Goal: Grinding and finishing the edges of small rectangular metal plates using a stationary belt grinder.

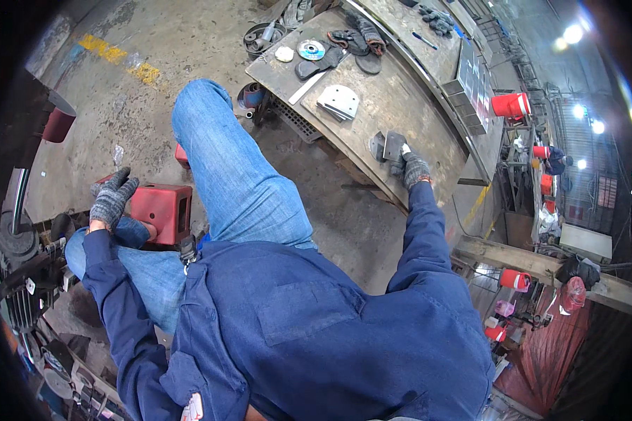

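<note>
Navy-blue cloth work shirt: yours, nearest the camera. Remaining entries, left to right.

Your left hand, grey knit glove: fingers loosely spread, apparently holding nothing, just left of a red box-shaped stool.

Pale metal plates, curved along one side, small holes: piled on the worn brown table.

Small dark rectangular metal plate: at the table's near side; whether lifted, you cannot tell.

Your right hand, grey knit glove: fingers closed on that plate's edge.

Risk, as judged: a loosened pinch could let the plate slip off the table; a sharp edge could cut your glove.

Containers: round dark metal bin, holding a pale cylindrical piece; red bucket, far right, contents hidden.
</note>
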Demonstrator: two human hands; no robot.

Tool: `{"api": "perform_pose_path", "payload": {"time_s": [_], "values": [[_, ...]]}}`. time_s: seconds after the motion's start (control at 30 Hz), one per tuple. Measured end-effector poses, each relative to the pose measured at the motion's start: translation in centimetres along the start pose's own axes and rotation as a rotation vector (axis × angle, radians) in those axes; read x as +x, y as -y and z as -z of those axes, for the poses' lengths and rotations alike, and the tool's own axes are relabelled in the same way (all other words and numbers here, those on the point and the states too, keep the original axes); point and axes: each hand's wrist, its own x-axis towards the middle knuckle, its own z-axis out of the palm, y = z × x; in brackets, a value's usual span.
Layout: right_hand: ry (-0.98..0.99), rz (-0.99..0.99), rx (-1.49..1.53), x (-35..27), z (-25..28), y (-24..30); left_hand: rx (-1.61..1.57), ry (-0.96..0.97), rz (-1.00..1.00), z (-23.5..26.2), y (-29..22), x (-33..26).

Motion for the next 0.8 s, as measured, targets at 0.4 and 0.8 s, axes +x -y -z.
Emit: {"api": "perform_pose_path", "payload": {"time_s": [0.4, 0.8], "values": [[-0.129, -0.196, 1.14, 1.5, -8.0, -9.2, 0.139, 0.052, -0.006, 1.8, 0.9, -2.3], [-0.238, -0.187, 1.327, 4.7, -10.6, -10.4, 0.268, 0.052, -0.088, 0.9, 1.5, -1.3]]}}
